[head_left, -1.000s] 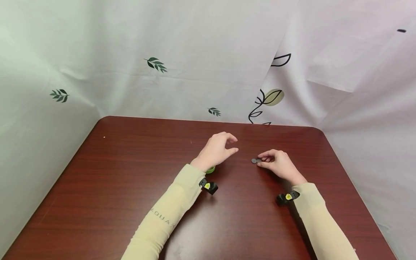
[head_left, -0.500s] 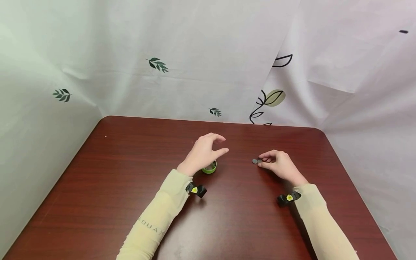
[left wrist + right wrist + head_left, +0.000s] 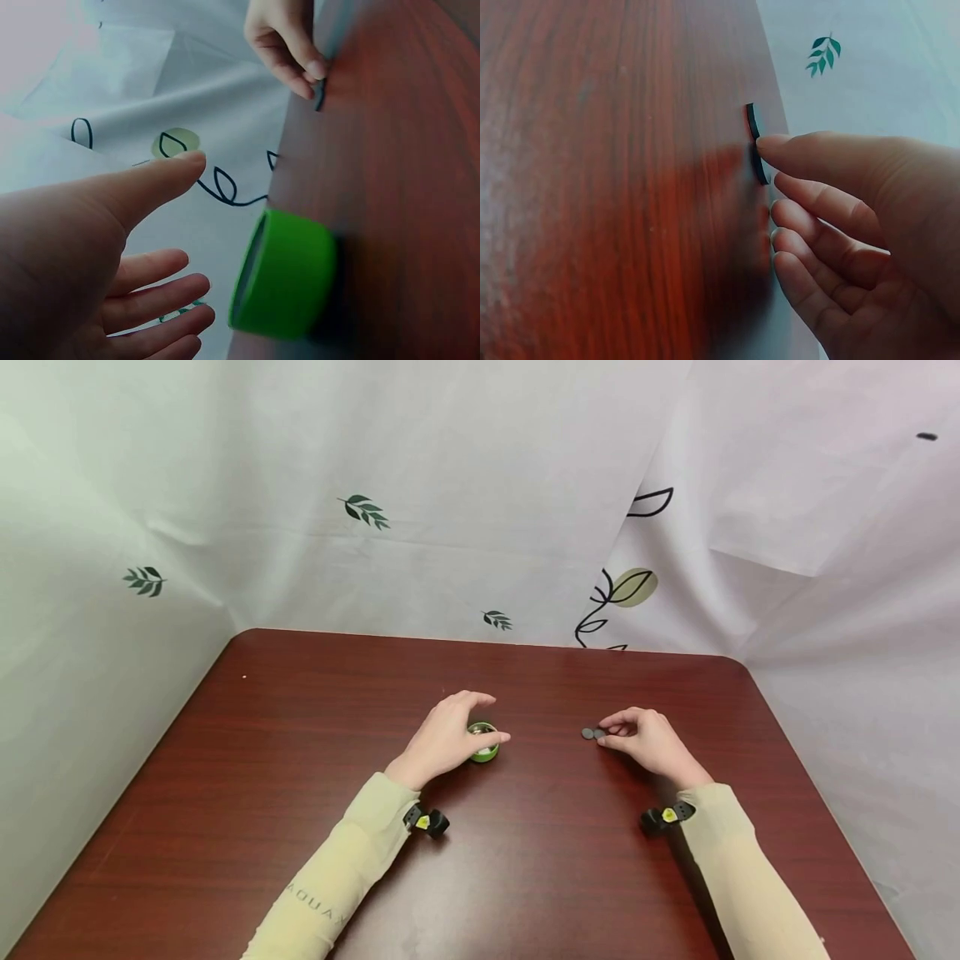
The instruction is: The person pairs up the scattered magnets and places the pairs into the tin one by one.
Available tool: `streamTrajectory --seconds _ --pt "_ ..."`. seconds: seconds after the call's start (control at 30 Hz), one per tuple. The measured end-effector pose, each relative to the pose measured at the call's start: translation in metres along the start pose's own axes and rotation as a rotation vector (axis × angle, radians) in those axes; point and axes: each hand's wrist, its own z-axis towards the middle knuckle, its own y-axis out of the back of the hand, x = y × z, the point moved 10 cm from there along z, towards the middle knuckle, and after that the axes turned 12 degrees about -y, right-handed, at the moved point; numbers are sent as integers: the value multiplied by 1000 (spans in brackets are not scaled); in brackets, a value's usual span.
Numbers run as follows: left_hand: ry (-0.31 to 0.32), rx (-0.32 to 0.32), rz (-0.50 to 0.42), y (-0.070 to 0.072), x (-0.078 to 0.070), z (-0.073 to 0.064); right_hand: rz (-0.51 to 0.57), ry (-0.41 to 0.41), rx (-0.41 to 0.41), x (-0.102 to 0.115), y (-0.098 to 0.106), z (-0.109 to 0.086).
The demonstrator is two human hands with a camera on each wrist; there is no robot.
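My right hand (image 3: 642, 739) pinches the end of a thin dark grey piece (image 3: 588, 734) shaped like two joined discs. Seen edge-on in the right wrist view, the piece (image 3: 752, 118) looks like a narrow dark strip at the thumb tip. On the left, my left hand (image 3: 444, 737) hovers beside a small round green container (image 3: 484, 757), thumb and fingers spread apart. The container's open top faces up; small light and dark bits show inside, too small to name. In the left wrist view a gap separates the fingers from the container's green wall (image 3: 294, 277).
Both hands work over a dark red-brown wooden table (image 3: 300, 827) with rounded far corners. White cloth (image 3: 450, 485) printed with leaves hangs behind it and along both sides. A tiny white speck (image 3: 244, 677) lies near the far left corner.
My left hand has moved left and lower, from past the green container to beside it, uncovering the container. The right hand keeps its pinch on the dark piece, almost still.
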Motion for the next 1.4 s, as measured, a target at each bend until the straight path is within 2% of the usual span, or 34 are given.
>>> streamTrajectory --seconds 0.13,0.43,0.6,0.87,1.4 --pt "10 3 0 -2 8 -8 -15 -16 10 0 0 2" --pt "-31 23 -4 -11 16 -16 -36 -41 62 8 -2 9" --pt "-48 30 -8 -13 16 -17 -49 -49 111 14 -5 13" --pt "-81 12 -19 -14 14 -17 -95 -112 151 9 -5 17" --pt "-77 2 -20 -16 18 -18 -31 -84 210 10 -14 20"
